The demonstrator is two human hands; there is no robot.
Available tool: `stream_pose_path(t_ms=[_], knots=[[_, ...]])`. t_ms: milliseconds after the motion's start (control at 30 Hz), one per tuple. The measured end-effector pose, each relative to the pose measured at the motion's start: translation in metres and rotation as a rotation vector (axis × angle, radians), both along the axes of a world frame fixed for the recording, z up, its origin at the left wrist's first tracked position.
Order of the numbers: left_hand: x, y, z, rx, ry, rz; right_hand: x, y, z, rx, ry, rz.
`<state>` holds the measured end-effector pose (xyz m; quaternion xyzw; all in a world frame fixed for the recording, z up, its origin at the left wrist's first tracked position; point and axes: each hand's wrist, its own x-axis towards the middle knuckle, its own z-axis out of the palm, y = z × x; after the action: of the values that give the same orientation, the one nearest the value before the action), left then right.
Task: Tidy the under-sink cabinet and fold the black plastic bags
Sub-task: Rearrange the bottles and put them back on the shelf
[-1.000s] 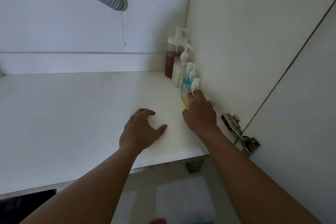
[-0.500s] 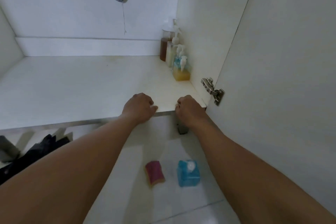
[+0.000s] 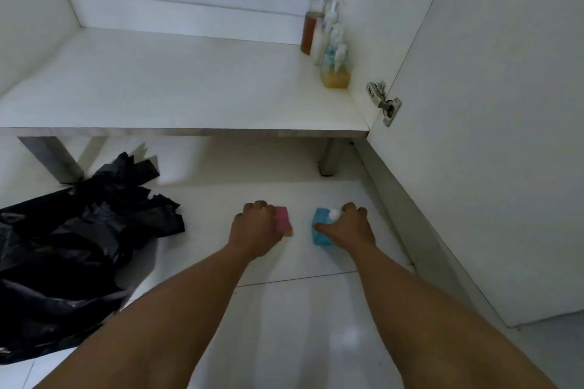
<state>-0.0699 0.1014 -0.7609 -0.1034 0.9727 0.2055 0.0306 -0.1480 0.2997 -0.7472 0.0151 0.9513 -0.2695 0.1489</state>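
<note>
White floor (image 3: 300, 309) | left hand (image 3: 252, 229) palm-down — grip curled on pink sponge (image 3: 283, 220) | right hand (image 3: 347, 230) palm-down — grip curled on blue bottle (image 3: 319, 237)

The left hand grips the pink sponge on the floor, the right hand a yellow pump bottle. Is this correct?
Not quite: the right hand grips a blue pump bottle; the left hand grips the pink sponge, as the head view shows.
</note>
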Motion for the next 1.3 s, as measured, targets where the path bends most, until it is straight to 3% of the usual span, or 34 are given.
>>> stream_pose_path(t_ms=[233, 500, 600, 767, 900, 1100, 1300], knots=[[-0.003, 0.002, -0.043, 0.045, 0.007, 0.033, 0.005, -0.008, -0.023, -0.124, 0.083, -0.080], [-0.005, 0.001, -0.031, 0.056, 0.024, 0.045, 0.006, -0.011, -0.021, -0.145, 0.119, -0.094], [-0.001, -0.005, -0.015, 0.053, 0.183, -0.004, 0.004, -0.013, 0.000, -0.120, 0.225, -0.100], [-0.014, -0.032, 0.033, 0.061, 0.626, 0.010, -0.012, -0.031, 0.069, -0.303, 0.509, -0.172], [-0.049, -0.054, 0.083, 0.188, 0.803, -0.030, -0.041, -0.051, 0.125, -0.386, 0.710, -0.117], [-0.100, -0.084, 0.145, 0.232, 0.664, 0.012, -0.095, -0.076, 0.173, -0.373, 0.723, -0.076], [-0.164, -0.096, 0.149, 0.242, 0.527, 0.107, -0.154, -0.095, 0.159, -0.297, 0.632, -0.074]])
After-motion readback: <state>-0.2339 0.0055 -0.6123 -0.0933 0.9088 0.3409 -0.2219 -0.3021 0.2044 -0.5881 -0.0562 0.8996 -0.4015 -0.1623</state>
